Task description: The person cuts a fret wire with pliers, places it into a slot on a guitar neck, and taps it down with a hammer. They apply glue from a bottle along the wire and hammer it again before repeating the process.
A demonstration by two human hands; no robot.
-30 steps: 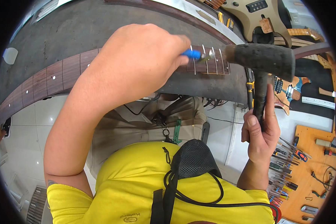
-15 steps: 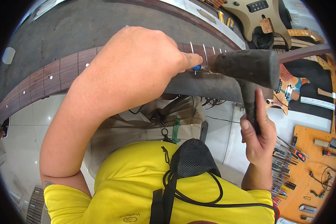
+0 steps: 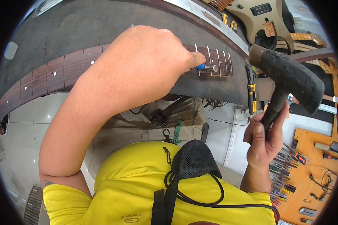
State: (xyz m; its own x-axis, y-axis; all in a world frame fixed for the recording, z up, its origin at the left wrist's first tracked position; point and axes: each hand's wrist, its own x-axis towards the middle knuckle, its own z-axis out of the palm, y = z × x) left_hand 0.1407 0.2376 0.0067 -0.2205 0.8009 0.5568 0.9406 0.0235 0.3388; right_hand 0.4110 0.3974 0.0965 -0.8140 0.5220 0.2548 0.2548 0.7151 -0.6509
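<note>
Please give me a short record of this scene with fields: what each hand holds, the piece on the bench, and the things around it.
left hand: closed on a blue-handled tool, whose metal tip lies on the fretboard
right hand: grips a black mallet by its handle, with the head apart from the neck
workpiece: guitar neck, dark fretboard with white dots; fret wires at its right end
surface: dark grey bench
nearby: orange tool board with screwdrivers at lower right; guitar body at top right

Dark rosewood fretboard (image 3: 56,75): lies lengthwise on the table (image 3: 82,26). Blue-handled metal punch (image 3: 203,67): tip on its fretted end. Black rubber-headed mallet (image 3: 289,80): raised, tilted, just right.
</note>
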